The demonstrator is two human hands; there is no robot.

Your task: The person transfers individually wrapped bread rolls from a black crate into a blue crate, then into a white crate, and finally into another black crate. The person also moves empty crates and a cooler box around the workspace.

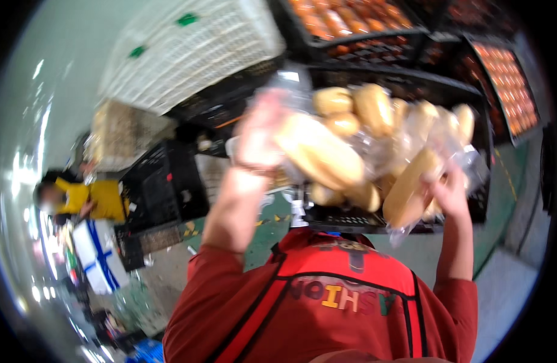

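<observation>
Blurred by motion, my left hand (262, 131) is at the near end of a pale yellow, bagged butternut squash (326, 152) and seems to hold it; its fingers are partly hidden by clear plastic. My right hand (448, 190) grips another squash (412, 188) in a clear bag, thumb on its side, tilted over the right part of a black plastic crate (455, 84). More squashes (373, 109), several in clear bags, lie in this crate below and beyond both hands.
Black crates of orange-red wrapped produce (351, 20) stand behind, with another (507, 86) at the right. White plastic crates (201, 50) stand at the upper left, black crates (165, 181) at the left. Farther left are a person in yellow (78, 195) and a white box with blue tape (99, 256).
</observation>
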